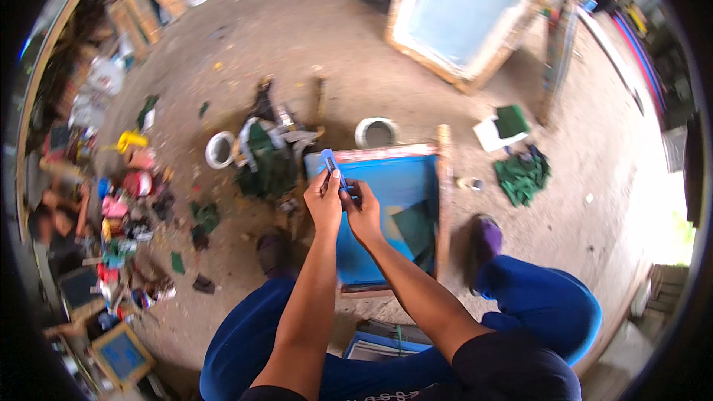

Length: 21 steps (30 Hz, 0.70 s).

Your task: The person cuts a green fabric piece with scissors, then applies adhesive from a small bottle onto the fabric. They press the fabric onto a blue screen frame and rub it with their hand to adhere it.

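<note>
Both hands meet above the upper left of a wooden screen-printing frame (444, 200) with blue mesh. Between them is a slim blue tool (327, 159) with a dark slot, like a utility knife; its exact kind is unclear. My left hand (324, 199) is closed around it, with the thumb along its side. The fingers of my right hand (362, 212) are closed on its lower part, which they mostly hide. A dark green piece (416, 230) lies on the mesh, right of my forearms.
White round tubs (376, 120) stand beyond the frame, near a heap of dark green cloth (266, 163). Another green rag (522, 177) lies to the right. A large framed screen (459, 11) leans at the back. Cluttered pots and scraps (137, 184) line the left, beside another person (63, 212).
</note>
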{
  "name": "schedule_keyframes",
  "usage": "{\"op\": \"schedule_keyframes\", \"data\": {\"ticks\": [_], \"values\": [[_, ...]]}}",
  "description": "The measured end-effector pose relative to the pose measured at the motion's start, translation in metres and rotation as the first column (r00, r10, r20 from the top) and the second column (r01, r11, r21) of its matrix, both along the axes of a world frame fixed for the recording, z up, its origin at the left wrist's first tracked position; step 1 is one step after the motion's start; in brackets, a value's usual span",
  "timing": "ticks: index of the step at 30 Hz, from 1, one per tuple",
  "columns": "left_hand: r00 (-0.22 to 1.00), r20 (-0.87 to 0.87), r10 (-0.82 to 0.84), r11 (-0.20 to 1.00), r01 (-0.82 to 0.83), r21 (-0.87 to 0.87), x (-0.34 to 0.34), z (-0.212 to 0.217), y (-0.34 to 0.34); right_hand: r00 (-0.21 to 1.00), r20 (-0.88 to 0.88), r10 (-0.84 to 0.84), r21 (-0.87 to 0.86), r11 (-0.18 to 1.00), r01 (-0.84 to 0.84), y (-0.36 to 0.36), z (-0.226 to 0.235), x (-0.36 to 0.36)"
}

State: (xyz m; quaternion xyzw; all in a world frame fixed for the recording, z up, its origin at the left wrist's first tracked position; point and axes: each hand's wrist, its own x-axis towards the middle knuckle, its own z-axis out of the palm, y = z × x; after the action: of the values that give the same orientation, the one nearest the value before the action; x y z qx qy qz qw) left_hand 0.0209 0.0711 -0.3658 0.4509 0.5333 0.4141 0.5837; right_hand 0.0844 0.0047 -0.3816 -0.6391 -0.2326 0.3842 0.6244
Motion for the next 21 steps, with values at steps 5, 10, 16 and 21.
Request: {"op": "schedule_keyframes", "data": {"ticks": [5, 10, 16, 21], "values": [[0.93, -0.221, -0.294, 0.863, 0.357, 0.357, 0.117, 0.029, -0.042, 0.929, 0.059, -0.365, 0.086, 0.929, 0.36, -0.049, 0.041, 0.114], [0.745, -0.232, -0.625, 0.743, 0.659, 0.115, 0.212, 0.034, -0.114, 0.551, -0.11, -0.827, 0.223, 0.52, 0.825, -0.118, 0.039, 0.263], [0.569, -0.166, -0.806, 0.582, 0.812, -0.04, 0.304, 0.001, -0.174, 0.468, -0.173, -0.867, -0.214, 0.497, 0.841, -0.178, -0.062, 0.373], [0.567, -0.237, -0.789, 0.583, 0.812, 0.003, 0.328, -0.014, -0.19, 0.425, -0.361, -0.83, -0.164, 0.505, 0.847, -0.178, -0.114, 0.409]]}}
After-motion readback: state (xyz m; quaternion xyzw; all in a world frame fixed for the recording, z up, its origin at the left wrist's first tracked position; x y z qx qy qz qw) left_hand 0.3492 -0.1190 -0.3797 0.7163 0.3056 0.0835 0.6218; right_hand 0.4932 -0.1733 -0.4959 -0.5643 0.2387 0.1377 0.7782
